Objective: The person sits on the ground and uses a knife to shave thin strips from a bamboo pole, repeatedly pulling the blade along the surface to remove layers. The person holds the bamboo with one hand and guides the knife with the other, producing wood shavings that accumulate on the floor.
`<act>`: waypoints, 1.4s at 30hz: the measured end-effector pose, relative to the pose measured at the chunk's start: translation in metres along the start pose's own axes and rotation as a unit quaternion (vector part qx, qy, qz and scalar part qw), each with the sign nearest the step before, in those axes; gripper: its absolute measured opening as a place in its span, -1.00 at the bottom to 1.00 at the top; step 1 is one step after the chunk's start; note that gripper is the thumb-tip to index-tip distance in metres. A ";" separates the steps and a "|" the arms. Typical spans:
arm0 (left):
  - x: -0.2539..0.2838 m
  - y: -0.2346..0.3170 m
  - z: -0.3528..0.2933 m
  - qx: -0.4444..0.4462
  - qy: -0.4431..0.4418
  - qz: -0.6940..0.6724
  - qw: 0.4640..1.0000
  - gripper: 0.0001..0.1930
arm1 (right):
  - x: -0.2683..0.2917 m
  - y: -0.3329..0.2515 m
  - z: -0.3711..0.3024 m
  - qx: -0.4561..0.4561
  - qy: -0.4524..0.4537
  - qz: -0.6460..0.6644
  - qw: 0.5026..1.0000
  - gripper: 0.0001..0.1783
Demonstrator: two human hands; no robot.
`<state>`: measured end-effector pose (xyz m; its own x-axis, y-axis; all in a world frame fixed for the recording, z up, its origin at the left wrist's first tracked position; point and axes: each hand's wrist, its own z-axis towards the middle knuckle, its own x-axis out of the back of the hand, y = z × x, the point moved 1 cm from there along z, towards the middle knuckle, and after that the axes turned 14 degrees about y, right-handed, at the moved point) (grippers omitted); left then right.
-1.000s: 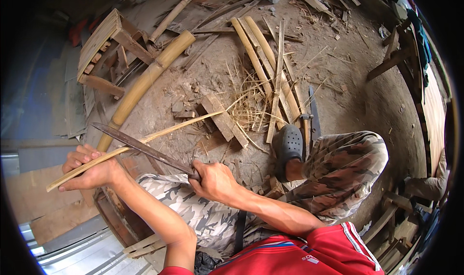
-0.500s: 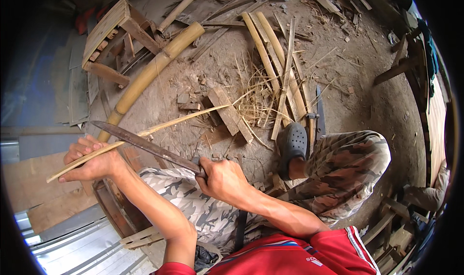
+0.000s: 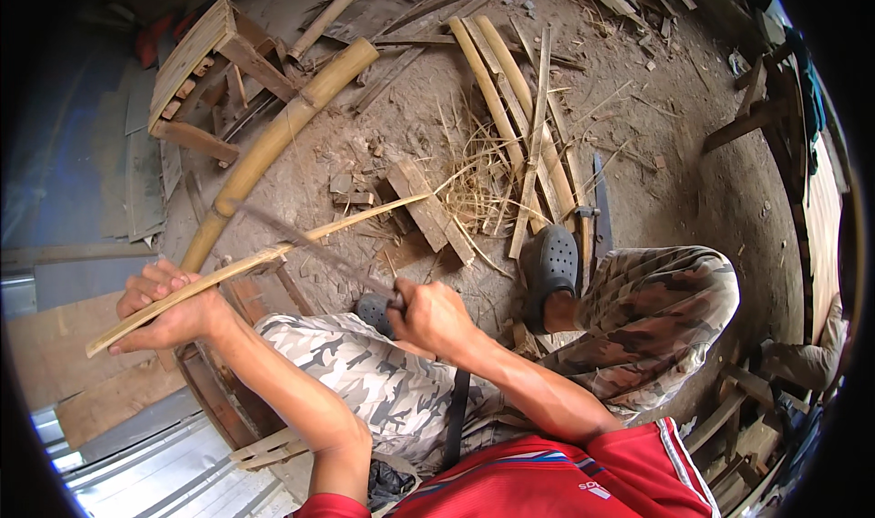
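Note:
At the left, my left hand is closed around the near end of a long, thin bamboo strip. The strip slants up to the right, its far end lying on a wooden block. In the middle, my right hand grips the handle of a machete. Motion blurs its blade, which crosses the strip beyond my left hand. The handle is mostly hidden inside my fist. Beside the block lies a tangle of bamboo shavings.
A thick bamboo pole lies at the left, near a wooden stool. Split bamboo lengths rest on the dirt floor ahead. A hammer and a handsaw are by my right shoe. Metal sheeting is at lower left.
The machete has moved to the right and forward along the strip, and its blade is now blurred. My right hand has shifted slightly right. My left hand stays nearly in place.

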<state>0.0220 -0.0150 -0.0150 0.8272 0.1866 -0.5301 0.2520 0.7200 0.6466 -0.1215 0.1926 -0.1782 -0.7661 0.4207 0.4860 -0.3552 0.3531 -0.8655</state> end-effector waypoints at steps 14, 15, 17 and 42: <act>-0.019 -0.004 0.000 0.000 -0.028 -0.026 0.999 -0.28 | -0.039 0.216 0.032 -0.266 0.043 -0.119 0.956 -0.59; -0.011 -0.005 0.004 -0.006 -0.011 -0.013 1.000 -0.28 | -0.036 0.185 0.035 -0.259 0.028 -0.062 0.964 -0.58; -0.014 -0.002 -0.001 -0.003 0.002 -0.008 1.000 -0.28 | -0.033 0.128 0.035 -0.165 0.043 -0.010 0.985 -0.70; 0.002 -0.008 0.016 0.011 0.020 0.008 1.000 -0.26 | -0.010 0.040 0.014 -0.026 0.019 -0.012 0.999 -0.77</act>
<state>0.0301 -0.0314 -0.0125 0.8100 0.2252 -0.5415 0.2502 0.7024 0.6663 -0.1357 0.1907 -0.2194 -0.7363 0.4426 0.5117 -0.3447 0.4054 -0.8467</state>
